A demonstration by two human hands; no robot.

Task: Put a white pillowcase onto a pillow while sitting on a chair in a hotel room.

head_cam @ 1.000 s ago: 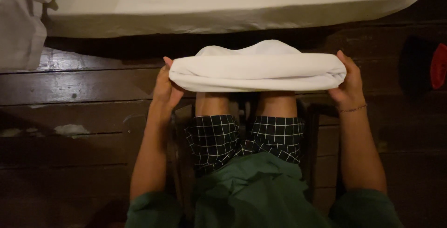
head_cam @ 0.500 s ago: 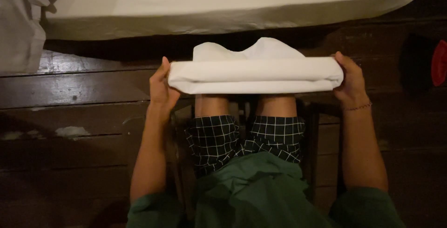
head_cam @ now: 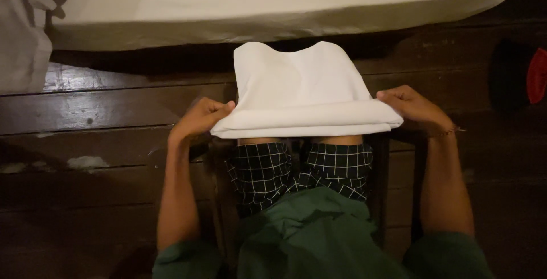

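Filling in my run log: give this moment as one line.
left hand: grips cloth's left end | right hand: grips right end | folded white cloth: over knees

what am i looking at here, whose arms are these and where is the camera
There is no machine here. The camera sits on a person's head and looks straight down, so you see their own two arms, green top and checked shorts from above. They seem to be seated on a dark chair over a dark wooden floor. The left hand and right hand each grip one end of a folded white cloth, holding it flat above the knees. At the top lies a white padded surface, perhaps a mattress, with a loose white sheet at its left. A red object shows at the right edge.
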